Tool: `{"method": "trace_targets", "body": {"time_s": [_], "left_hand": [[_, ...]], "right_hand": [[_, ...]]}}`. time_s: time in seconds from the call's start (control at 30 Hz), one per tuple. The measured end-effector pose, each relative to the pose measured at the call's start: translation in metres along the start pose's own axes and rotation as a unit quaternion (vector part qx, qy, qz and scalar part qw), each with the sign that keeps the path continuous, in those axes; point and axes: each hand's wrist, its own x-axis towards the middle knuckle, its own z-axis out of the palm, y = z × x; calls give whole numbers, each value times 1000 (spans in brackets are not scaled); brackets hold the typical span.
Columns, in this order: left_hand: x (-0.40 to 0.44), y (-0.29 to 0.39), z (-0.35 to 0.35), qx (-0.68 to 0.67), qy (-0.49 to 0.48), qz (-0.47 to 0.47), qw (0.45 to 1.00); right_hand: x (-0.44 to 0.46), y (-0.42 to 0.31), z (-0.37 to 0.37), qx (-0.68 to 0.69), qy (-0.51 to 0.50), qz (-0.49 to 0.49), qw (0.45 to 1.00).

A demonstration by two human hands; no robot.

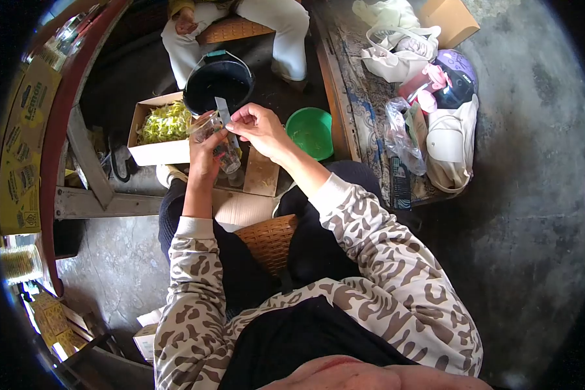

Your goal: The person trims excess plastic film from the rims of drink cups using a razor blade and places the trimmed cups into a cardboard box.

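My left hand (208, 140) is wrapped round a clear plastic bottle (229, 160), which hangs tilted below the fingers. Beside it, my right hand (259, 130) pinches a thin pale strip (222, 109) between thumb and fingertips, and the strip stands up against the bottle. Just beyond both hands is a black bucket (218, 84) with dark contents. A cardboard box (159, 155) of yellow-green shreds stands to the left of my left hand. To the right of my right hand sits a green basin (310, 132).
Another person (276, 29) in pale trousers sits opposite. A low platform (364, 117) on the right bears bags, a purple helmet (458, 75) and a white cap (445, 144). A wooden frame (110, 203) and yellow carton (23, 149) are on the left. A wooden board (262, 174) lies below my hands.
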Motion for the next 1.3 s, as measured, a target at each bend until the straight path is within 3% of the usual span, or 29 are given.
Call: {"method": "trace_targets", "body": {"time_s": [0.07,0.3,0.37,0.7,0.87,1.03,1.3], "left_hand": [[0,-3,2,19,-7,12,1000],[-7,4,9,83,-27,-3,996],[-8,3,11,121,-48,59,990],[3,-12,-7,328,-20,133,935],[3,-17,-11,428,-13,194,883],[5,-12,-16,399,-5,170,901],[2,-3,-15,409,12,167,897]], "right_hand": [[5,11,-2,-50,23,-47,997],[7,16,-6,-14,59,-33,998],[3,9,-11,-120,74,-68,988],[-2,-3,-17,-200,125,-154,960],[-13,-8,-13,-370,139,-244,886],[-17,-3,-9,-496,105,-300,808],[-20,-3,-2,-551,97,-358,747]]}}
